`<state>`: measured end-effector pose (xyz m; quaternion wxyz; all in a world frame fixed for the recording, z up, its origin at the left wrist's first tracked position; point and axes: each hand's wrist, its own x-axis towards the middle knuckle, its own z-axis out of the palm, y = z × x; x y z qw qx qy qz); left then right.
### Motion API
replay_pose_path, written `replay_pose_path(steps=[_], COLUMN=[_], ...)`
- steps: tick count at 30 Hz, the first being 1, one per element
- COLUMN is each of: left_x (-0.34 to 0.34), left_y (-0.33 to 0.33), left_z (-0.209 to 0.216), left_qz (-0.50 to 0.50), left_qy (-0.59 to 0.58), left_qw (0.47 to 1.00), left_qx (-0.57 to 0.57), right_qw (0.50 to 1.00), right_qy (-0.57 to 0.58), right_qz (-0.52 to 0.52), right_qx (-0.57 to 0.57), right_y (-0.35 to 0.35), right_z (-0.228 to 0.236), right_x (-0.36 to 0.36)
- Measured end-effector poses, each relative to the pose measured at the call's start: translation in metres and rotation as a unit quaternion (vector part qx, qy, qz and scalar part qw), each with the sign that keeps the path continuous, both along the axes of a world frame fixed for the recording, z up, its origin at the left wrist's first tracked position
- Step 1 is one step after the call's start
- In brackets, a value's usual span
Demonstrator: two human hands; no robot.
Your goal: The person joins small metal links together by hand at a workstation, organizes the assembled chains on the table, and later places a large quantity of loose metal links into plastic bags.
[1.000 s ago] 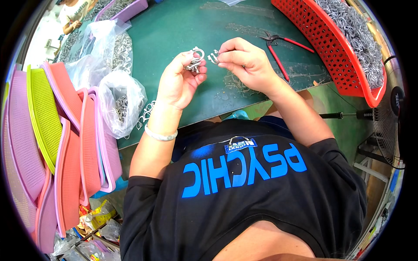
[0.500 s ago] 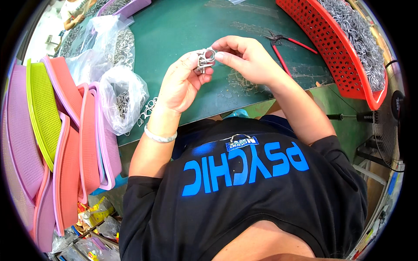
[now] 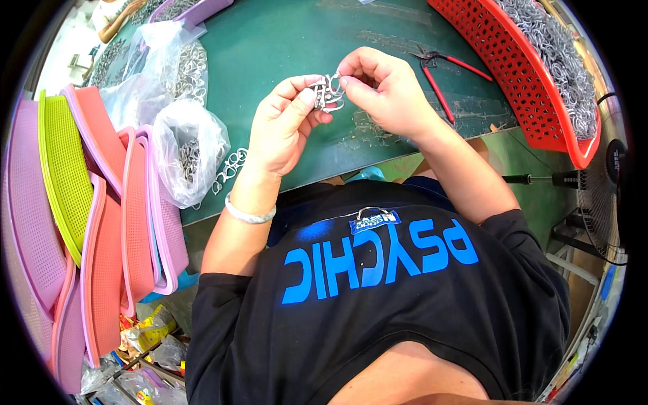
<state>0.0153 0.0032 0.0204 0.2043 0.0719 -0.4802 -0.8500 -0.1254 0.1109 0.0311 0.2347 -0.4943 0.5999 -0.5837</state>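
Observation:
A cluster of small silver metal rings (image 3: 328, 94) is gripped between the thumb and fingers of my left hand (image 3: 282, 128), above the green table. My right hand (image 3: 388, 91) pinches the upper right side of the same cluster with thumb and forefinger, at one ring's edge. How the rings join is too small to make out. To the right of my right hand, red-handled pliers (image 3: 466, 68) lie spread on the table. Beside my left wrist, a few loose metal rings (image 3: 231, 169) rest near the table edge.
A red perforated basket (image 3: 520, 81) full of grey metal rings stands at the right. Left of my arm are an opened clear plastic bag (image 3: 212, 135) with metal pieces and stacked coloured baskets (image 3: 108, 270). A fan (image 3: 597, 196) stands at far right. Another person's arm (image 3: 115, 28) shows at far left.
The cluster has turned and spread out in my left hand. My right hand has shifted slightly up and to the right, its fingertips still at the rings.

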Motion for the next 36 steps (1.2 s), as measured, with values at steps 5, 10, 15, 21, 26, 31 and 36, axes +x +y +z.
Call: replay_pose_path(steps=[5, 10, 15, 21, 26, 31, 36], left_x=[-0.002, -0.002, 0.000, 0.000, -0.002, -0.006, -0.009], left_y=[0.003, 0.006, 0.004, -0.001, 0.001, 0.003, 0.002], left_z=[0.001, -0.004, -0.007, -0.005, -0.001, -0.004, -0.005], left_qz=[0.032, 0.045, 0.020, 0.010, 0.053, 0.138, 0.157], left_qy=[-0.005, -0.016, -0.041, -0.092, -0.116, -0.113, -0.122], left_qw=[0.999, 0.998, 0.999, 0.991, 0.979, 0.933, 0.907], left_qx=[0.020, 0.045, -0.011, -0.098, -0.162, -0.311, -0.372], right_qw=[0.990, 0.984, 0.986, 0.993, 0.998, 0.996, 0.995], right_qy=[-0.141, -0.170, -0.156, -0.115, -0.057, -0.032, -0.069], right_qz=[0.003, 0.041, 0.048, 0.031, 0.034, 0.072, 0.067], right_qx=[-0.005, 0.026, 0.041, -0.014, -0.020, 0.037, 0.014], right_y=[-0.002, -0.001, 0.000, -0.001, -0.001, 0.004, 0.004], right_z=[0.004, 0.006, 0.002, -0.004, -0.007, -0.003, -0.007], right_x=[0.001, 0.003, -0.004, -0.001, -0.001, -0.009, -0.008])
